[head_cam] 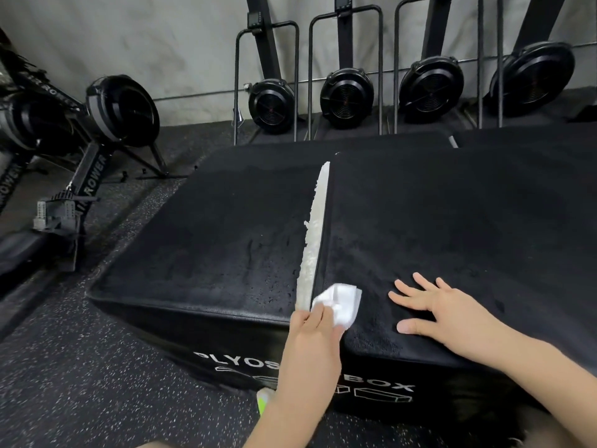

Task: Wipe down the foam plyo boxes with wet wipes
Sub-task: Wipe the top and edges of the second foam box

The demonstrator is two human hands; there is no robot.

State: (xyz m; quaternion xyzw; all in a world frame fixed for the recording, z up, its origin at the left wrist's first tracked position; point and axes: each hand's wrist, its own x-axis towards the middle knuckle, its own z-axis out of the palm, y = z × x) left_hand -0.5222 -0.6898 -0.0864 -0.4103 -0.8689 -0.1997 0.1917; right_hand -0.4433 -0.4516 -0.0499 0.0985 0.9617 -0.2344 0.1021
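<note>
A: Left hand (315,321) curled round a crumpled wet wipe (339,302), pinched under the fingers at about 6 o'clock of the frame, right at the near end of the seam between two foam plyo boxes.

B: Placed there for the gap, probably. Left box (206,231) at 9 o'clock of the wipe, right box (452,221) at 3 o'clock, tops level and touching side to side.

A: Pale worn strip (315,227) running along that seam towards 12 o'clock (torn cover or bare foam, hard to say which).

B: Right hand (439,315) flat, fingers straight and spread, holding nothing, pressed on the right box top just beside the wipe. Likely bracing, to stop the soft box from shifting under the rubbing.

A: Damp-looking patches on the left top; impossible to judge how much is done.

B: Printed front lettering partly covered by the left forearm. Something yellow-green (263,402) on the floor at 6 o'clock, mostly hidden behind that arm, perhaps the wipe packet, not certain.

A: Rowing machines (347,95) upright along the wall at 12 o'clock, cut off at the top.
</note>
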